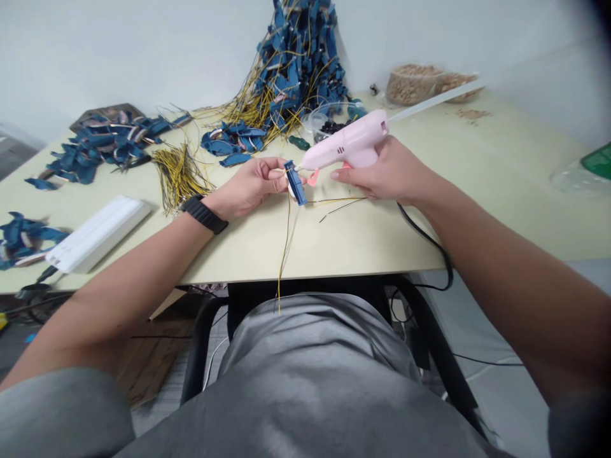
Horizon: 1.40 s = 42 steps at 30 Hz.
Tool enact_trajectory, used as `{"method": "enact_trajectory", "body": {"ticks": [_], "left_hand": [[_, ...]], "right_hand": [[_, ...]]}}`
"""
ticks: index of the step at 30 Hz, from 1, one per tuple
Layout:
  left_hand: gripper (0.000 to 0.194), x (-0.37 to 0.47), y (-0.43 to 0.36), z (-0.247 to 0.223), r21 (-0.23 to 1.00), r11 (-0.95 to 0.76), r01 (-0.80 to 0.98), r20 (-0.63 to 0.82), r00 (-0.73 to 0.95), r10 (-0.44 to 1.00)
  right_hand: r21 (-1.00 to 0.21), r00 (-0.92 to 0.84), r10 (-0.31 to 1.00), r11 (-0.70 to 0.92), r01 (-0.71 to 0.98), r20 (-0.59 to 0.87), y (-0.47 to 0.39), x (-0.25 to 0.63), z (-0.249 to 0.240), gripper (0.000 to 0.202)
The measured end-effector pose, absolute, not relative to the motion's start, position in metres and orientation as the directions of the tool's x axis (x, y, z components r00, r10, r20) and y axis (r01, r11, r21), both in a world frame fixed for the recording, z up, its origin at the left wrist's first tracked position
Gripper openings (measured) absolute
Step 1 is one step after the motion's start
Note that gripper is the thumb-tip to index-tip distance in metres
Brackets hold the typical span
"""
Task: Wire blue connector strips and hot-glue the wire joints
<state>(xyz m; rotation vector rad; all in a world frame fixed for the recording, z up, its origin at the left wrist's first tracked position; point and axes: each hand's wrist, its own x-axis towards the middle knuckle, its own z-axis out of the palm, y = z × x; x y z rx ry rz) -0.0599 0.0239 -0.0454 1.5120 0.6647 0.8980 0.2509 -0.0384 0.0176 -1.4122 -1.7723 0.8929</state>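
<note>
Between the fingertips of my left hand (pixel 255 186) is a small blue plastic part (pixel 296 183), held tilted just above the table's front area. Thin yellow and black wires (pixel 281 267) trail from it, some hanging over the table edge. My right hand (pixel 389 172) is wrapped round the handle of a pale pink glue gun (pixel 346 141). A long clear glue stick (pixel 434 98) sticks out of its back. The nozzle points left, at the upper end of the blue part; whether it touches cannot be made out.
A tall heap of blue parts with wires (pixel 298 63) stands against the wall. More blue parts (pixel 95 149), a bundle of yellow wires (pixel 179 175) and a white power strip (pixel 100 234) lie at left. A green-handled tool (pixel 299 143) and bags of beige pellets (pixel 413 86) are behind.
</note>
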Motion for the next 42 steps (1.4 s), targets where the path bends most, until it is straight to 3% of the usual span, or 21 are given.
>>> {"method": "enact_trajectory", "body": {"ticks": [15,24,32,37,42], "left_hand": [[0.045,-0.051,0.015,-0.042,0.991,-0.056,-0.121,0.109,0.501,0.859],[0.061,-0.057,0.018,-0.041,0.989,-0.082,-0.121,0.135,0.547,0.826],[0.058,-0.055,0.018,-0.039,0.991,-0.085,-0.103,0.124,0.485,0.866],[0.046,-0.057,0.027,-0.044,0.991,-0.109,-0.076,0.131,0.445,0.886],[0.041,-0.057,0.029,-0.046,0.983,-0.173,-0.066,0.185,0.431,0.883]], "right_hand": [[-0.859,-0.216,0.974,0.169,0.483,0.07,-0.045,0.249,0.023,0.047],[-0.888,-0.216,0.974,0.153,0.433,0.062,-0.043,0.25,0.024,0.035],[-0.882,-0.244,0.968,0.16,0.444,0.052,-0.046,0.254,0.026,0.043],[-0.888,-0.296,0.955,0.161,0.43,0.03,-0.041,0.256,0.02,0.057],[-0.883,-0.312,0.95,0.152,0.445,0.007,-0.038,0.256,0.017,0.052]]}}
